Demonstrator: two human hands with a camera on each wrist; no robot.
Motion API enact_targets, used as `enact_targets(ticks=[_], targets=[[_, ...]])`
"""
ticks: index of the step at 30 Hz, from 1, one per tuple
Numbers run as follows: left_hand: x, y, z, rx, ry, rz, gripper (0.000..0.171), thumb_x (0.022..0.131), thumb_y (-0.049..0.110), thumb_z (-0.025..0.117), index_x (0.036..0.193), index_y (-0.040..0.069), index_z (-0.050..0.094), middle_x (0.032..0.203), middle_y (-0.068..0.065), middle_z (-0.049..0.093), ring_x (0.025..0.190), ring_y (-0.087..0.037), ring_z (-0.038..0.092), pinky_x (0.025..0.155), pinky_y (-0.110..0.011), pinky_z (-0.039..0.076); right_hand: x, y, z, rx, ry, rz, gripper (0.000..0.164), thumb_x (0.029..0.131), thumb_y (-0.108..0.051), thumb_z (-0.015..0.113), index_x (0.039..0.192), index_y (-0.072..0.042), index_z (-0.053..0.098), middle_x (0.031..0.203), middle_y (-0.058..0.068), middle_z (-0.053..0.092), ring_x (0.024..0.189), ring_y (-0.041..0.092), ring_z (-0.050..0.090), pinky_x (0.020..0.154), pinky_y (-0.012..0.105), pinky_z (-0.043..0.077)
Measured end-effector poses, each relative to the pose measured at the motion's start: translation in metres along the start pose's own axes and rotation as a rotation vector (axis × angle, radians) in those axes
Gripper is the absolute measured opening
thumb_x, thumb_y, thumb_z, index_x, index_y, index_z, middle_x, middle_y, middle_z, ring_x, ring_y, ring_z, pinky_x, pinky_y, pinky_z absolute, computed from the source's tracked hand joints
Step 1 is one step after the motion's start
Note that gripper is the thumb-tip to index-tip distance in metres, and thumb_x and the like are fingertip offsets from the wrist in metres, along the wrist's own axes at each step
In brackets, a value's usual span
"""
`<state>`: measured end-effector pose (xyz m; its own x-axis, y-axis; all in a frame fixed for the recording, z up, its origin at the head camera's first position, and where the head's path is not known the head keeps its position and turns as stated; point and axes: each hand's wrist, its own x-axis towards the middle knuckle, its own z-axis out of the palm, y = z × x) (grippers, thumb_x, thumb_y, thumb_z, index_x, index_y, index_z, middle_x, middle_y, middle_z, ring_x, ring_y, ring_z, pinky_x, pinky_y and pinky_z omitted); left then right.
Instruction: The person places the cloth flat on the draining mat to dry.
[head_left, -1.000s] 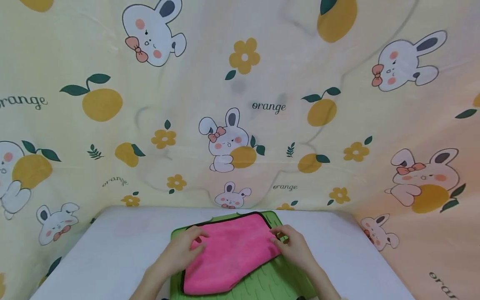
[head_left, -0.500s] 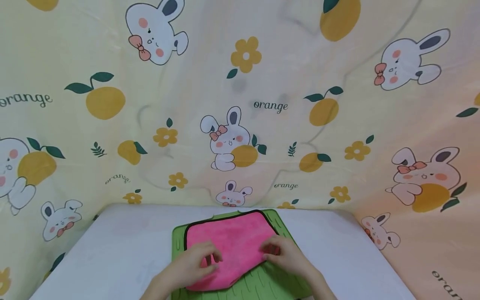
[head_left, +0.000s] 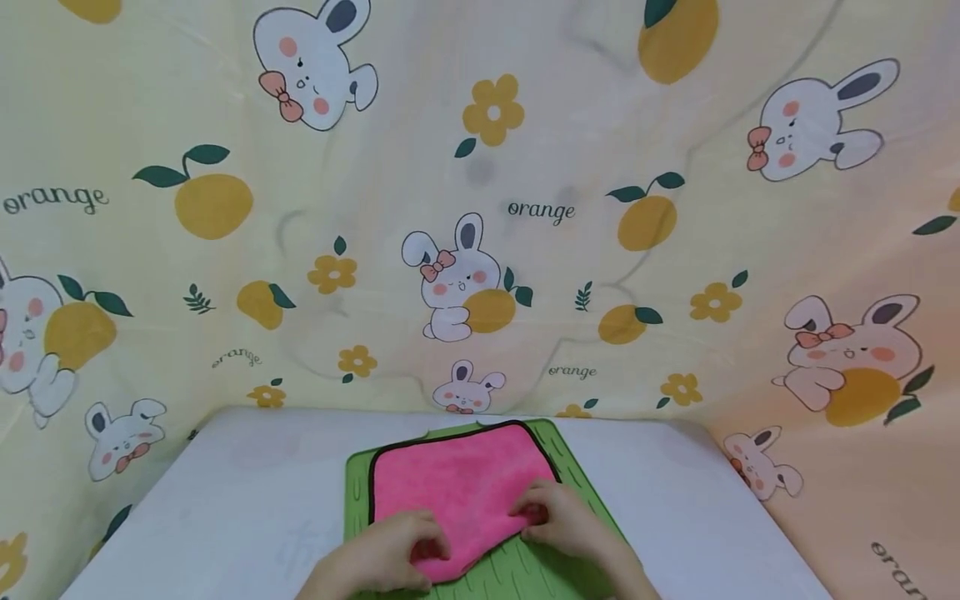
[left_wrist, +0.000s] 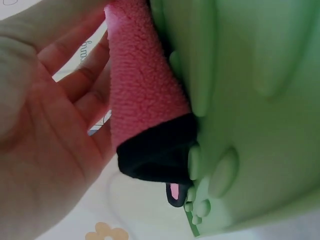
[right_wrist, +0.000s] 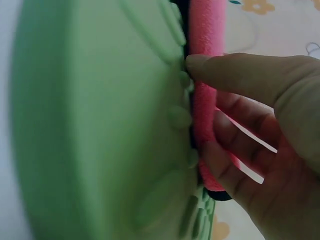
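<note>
A pink fleecy cloth (head_left: 450, 483) with black edging lies on a green ridged board (head_left: 517, 558). In the head view my left hand (head_left: 390, 550) bends its fingers over the cloth's near left part. The left wrist view shows that hand's (left_wrist: 50, 130) fingers along the pink cloth (left_wrist: 142, 75); the thumb tip is out of frame. My right hand (head_left: 566, 521) pinches the near right edge. In the right wrist view, this hand's (right_wrist: 270, 130) thumb lies on the cloth's edge, its fingers against the pink pile (right_wrist: 205, 35).
The board rests on a white table (head_left: 232, 500). Behind stands a cream curtain (head_left: 480, 175) printed with rabbits, oranges and flowers. A small black loop (left_wrist: 176, 195) hangs from the cloth's corner beside the green board (left_wrist: 260, 130) in the left wrist view.
Both hands have come nearer, from the cloth's upper sides to its near edge. The left moved down and slightly right, the right down and left. The cloth stays in about the same place.
</note>
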<state>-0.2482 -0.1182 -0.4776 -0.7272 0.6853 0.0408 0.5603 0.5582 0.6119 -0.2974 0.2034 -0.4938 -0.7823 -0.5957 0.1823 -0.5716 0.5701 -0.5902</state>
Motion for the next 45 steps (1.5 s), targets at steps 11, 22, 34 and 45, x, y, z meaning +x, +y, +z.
enact_targets(ticks=[11, 22, 34, 45], targets=[[-0.006, -0.003, -0.003, 0.001, 0.005, -0.046, 0.018, 0.086, 0.013, 0.083, 0.095, 0.025, 0.074, 0.09, 0.02, 0.058, 0.082, 0.002, 0.053, 0.073, -0.023, 0.05, 0.001, -0.001, 0.003, -0.023, 0.003, -0.03, 0.015, 0.092, -0.006, 0.078, 0.098, -0.019, 0.077, 0.096, -0.01, 0.064, 0.085, 0.002, 0.055, 0.074, 0.024, 0.051], [-0.004, -0.002, -0.01, -0.035, 0.06, -0.067, 0.009, 0.096, 0.017, 0.074, 0.092, 0.022, 0.067, 0.082, 0.017, 0.057, 0.073, 0.0, 0.05, 0.067, -0.024, 0.047, 0.002, -0.006, -0.004, -0.13, 0.192, -0.102, 0.007, 0.096, -0.017, 0.075, 0.101, -0.022, 0.078, 0.097, -0.013, 0.069, 0.096, 0.008, 0.057, 0.085, 0.033, 0.05], [-0.003, 0.0, -0.02, -0.056, 0.208, -0.079, 0.005, 0.105, 0.015, 0.062, 0.108, 0.015, 0.065, 0.096, 0.012, 0.062, 0.083, -0.003, 0.055, 0.074, -0.027, 0.052, 0.005, -0.008, -0.004, 0.012, 0.279, -0.079, 0.013, 0.104, -0.013, 0.064, 0.111, -0.017, 0.075, 0.103, -0.007, 0.064, 0.092, 0.007, 0.059, 0.08, 0.027, 0.053], [-0.001, -0.006, -0.018, 0.011, 0.299, -0.074, 0.012, 0.103, 0.007, 0.063, 0.107, 0.017, 0.059, 0.101, 0.009, 0.06, 0.091, -0.006, 0.057, 0.077, -0.029, 0.053, 0.005, -0.013, 0.0, -0.027, 0.298, 0.016, 0.019, 0.097, -0.003, 0.07, 0.109, -0.017, 0.072, 0.101, -0.007, 0.063, 0.088, 0.008, 0.058, 0.076, 0.026, 0.053]])
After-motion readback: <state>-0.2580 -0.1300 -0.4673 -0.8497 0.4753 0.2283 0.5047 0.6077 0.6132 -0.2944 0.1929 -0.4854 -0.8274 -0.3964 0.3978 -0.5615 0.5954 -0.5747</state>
